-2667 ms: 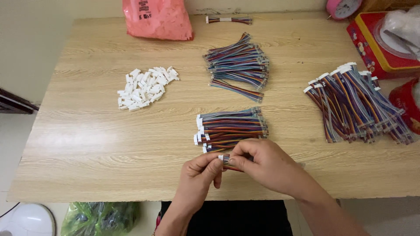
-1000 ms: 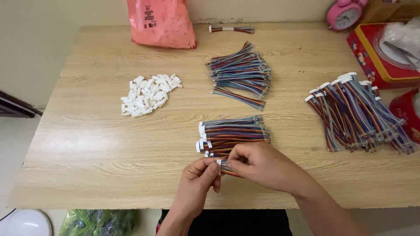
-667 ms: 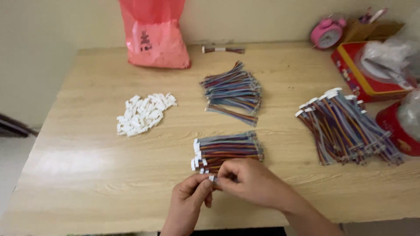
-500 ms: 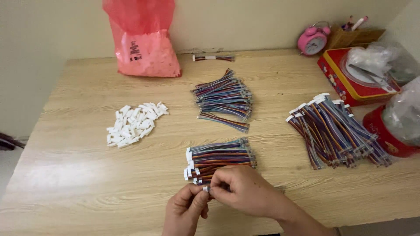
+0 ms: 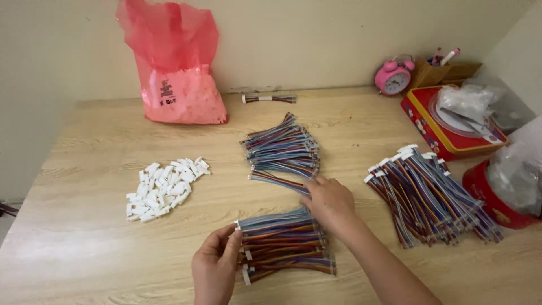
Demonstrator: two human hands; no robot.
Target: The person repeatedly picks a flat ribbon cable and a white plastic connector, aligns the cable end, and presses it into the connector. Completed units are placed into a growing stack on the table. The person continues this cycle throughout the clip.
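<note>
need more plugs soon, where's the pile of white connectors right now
In the head view the pile of white connectors lies on the wooden table, left of centre, in front of the pink plastic bag and left of the middle wire bundle, clear of both hands.
</note>
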